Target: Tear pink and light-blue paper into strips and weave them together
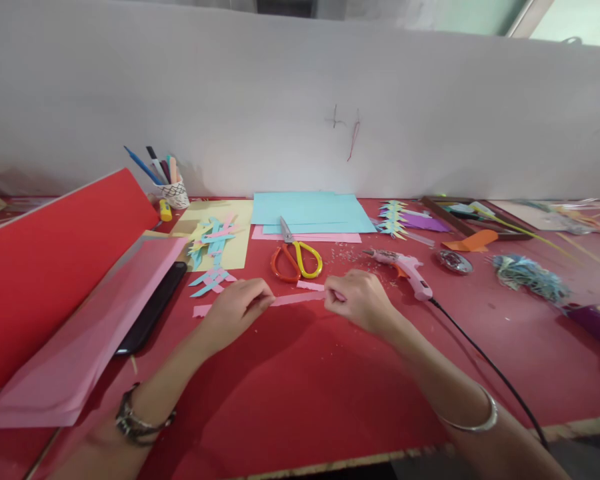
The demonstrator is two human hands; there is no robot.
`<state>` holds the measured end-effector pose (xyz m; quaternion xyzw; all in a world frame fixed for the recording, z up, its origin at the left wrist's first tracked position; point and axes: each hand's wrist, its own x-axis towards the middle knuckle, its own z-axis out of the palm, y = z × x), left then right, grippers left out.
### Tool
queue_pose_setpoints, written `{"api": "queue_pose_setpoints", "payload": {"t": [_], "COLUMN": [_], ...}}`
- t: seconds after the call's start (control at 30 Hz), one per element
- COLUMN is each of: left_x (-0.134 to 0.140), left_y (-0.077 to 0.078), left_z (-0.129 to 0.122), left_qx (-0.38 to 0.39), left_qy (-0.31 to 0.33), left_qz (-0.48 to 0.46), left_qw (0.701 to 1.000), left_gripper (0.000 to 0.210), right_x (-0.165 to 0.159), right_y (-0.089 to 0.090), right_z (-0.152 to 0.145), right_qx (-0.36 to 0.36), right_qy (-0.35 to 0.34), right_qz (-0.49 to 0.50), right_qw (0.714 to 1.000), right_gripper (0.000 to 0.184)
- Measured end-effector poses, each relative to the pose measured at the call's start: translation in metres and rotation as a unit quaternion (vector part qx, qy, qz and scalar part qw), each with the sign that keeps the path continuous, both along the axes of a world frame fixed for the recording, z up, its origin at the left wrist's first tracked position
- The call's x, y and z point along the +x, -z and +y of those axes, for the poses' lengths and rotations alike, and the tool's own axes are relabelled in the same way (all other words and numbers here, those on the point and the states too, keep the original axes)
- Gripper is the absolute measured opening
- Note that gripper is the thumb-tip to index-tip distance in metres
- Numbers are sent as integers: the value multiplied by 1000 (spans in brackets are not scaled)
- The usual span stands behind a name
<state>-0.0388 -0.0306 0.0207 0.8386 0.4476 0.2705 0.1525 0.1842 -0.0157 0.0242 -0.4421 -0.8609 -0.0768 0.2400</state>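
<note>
One long, flat pink paper strip [299,300], its edges slightly uneven, stretches between the person's two hands over the smooth red table [330,393]. The left hand [240,303] pinches it between thumb and curled fingers, a ragged end sticking out on the far left; the right hand [357,300] closes in a fist around its other end. One shorter pink scrap [310,285] lies just beyond. Past that rests one pair of metal-bladed scissors [297,259] — two looped handles, one orange-red, one yellow. One pink plastic glue gun [405,268] lies to the right, trailing a black cord [490,365].
</note>
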Motion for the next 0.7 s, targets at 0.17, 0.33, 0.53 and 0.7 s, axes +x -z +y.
{"api": "queue_pose_setpoints", "payload": {"t": [0.17,0.33,0.53,0.7], "left_x": [-11,-14,-18,-9], "left_y": [-4,-5,-3,-1], "left_z": [5,7,10,6], "left_qx": [-12,-12,-8,29], "left_qy": [-19,-26,-84,-18], "left_qz": [-8,-14,-13,4], "left_qw": [1000,999,996,999], "left_gripper": [28,28,24,25], "right_x": [11,14,32,11], "right_y": [-8,-11,-21,-16], "right_z": [4,5,7,-2], "right_qx": [20,66,145,111], "right_qy": [38,65,155,33], "right_qz": [-20,-16,37,66], "right_qw": [999,996,976,991], "right_gripper": [18,19,17,17]}}
